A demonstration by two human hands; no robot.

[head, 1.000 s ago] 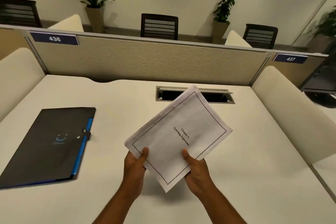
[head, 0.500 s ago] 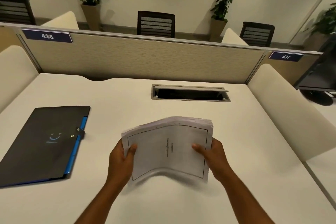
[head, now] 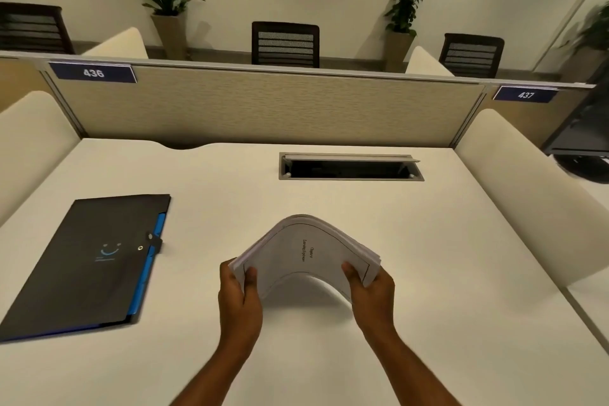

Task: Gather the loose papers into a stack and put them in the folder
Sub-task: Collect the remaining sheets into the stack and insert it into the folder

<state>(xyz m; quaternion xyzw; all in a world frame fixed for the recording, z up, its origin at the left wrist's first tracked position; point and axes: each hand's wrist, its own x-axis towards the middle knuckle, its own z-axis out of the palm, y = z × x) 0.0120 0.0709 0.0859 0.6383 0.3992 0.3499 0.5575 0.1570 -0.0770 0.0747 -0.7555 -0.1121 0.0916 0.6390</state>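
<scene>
1. Papers (head: pixel 309 257) gathered in a stack, bowed upward above the desk (head: pixel 461 273).
2. Left hand (head: pixel 240 300) & right hand (head: pixel 372 293) each closed on a stack end.
3. Folder (head: pixel 89 260) shut, to the left, apart; papers not in yet.

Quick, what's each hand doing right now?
Left hand: closed on the left edge of the paper stack.
Right hand: closed on the stack's right edge, bowing it upward.

Warm, dim indoor light; soft shadows, bowed edges, slight blur.
</scene>
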